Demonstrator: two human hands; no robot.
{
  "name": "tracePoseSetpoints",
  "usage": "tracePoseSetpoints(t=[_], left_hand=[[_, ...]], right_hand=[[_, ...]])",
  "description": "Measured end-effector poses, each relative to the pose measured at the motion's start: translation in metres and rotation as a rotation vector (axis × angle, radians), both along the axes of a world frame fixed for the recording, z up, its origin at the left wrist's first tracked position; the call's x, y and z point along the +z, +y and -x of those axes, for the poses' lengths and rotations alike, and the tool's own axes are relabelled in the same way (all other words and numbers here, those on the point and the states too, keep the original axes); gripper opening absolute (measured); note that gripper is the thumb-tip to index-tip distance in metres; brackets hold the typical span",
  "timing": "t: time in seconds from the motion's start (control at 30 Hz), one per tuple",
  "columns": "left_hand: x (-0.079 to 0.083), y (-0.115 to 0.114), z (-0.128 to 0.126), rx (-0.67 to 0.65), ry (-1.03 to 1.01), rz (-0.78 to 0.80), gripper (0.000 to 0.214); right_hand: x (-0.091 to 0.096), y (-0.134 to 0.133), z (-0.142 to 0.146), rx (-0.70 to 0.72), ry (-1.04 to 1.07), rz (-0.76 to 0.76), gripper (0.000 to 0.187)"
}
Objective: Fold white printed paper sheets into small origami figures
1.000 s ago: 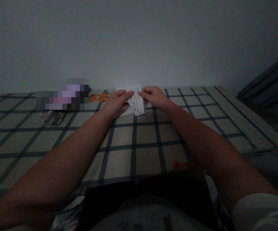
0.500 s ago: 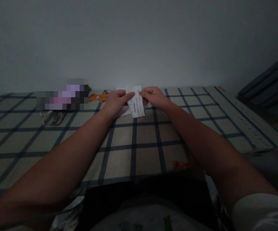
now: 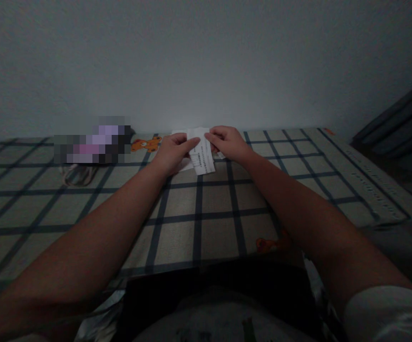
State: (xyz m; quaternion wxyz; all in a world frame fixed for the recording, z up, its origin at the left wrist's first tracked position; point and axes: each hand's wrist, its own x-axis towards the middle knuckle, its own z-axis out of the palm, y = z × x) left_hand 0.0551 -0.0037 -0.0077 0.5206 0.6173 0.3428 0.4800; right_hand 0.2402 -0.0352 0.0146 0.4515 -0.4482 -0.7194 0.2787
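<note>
White paper meets two bare hands over a bench (image 3: 215,237) dressed in checked cloth (image 3: 177,237): a printed slip (image 3: 203,160) hangs toward the wearer, near the far edge by a pale wall (image 3: 206,61). The left hand (image 3: 172,151) has its thumb pressed on the slip's face, the right hand (image 3: 229,142) pinches its upper right side, and each grip appears clamped on the paper, though the fingers behind are partly hidden. More white paper (image 3: 186,165) shows beneath and behind the left hand; whether it joins the slip cannot be told. To the left, well apart, lies a blurred bundle (image 3: 100,142) with a looped cord (image 3: 79,175) beside it. Thin stock is the likely weak point: uneven pulling between the thumbs could tear or crease it, and a loose pinch could let one side slide away. Dim light makes a crooked edge easy to miss, while the layers, so close together, could catch on one another or shift if a finger drags the lower one.
</note>
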Motion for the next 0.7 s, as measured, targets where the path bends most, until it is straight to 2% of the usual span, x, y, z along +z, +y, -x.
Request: tracePoseSetpoints(t=[0.13,0.37,0.5,0.7], left_hand=[[0.0000,0.0007,-0.0001,-0.039,-0.035,0.042,0.032],[0.0023,-0.0009,-0.0002,-0.049,-0.033,0.108,0.034],[0.0003,-0.0001,-0.0011,-0.099,-0.075,0.138,0.031],[0.0003,-0.0009,-0.0020,-0.091,-0.074,0.113,0.037]], right_hand=[[-0.0010,0.0003,-0.0011,-0.004,0.013,-0.017,0.030],[0.0020,-0.0010,0.0011,-0.026,0.028,0.053,0.030],[0.0032,-0.0025,0.0006,-0.024,-0.004,0.030,0.032],[-0.0043,0.0020,-0.0015,0.025,0.000,0.010,0.032]])
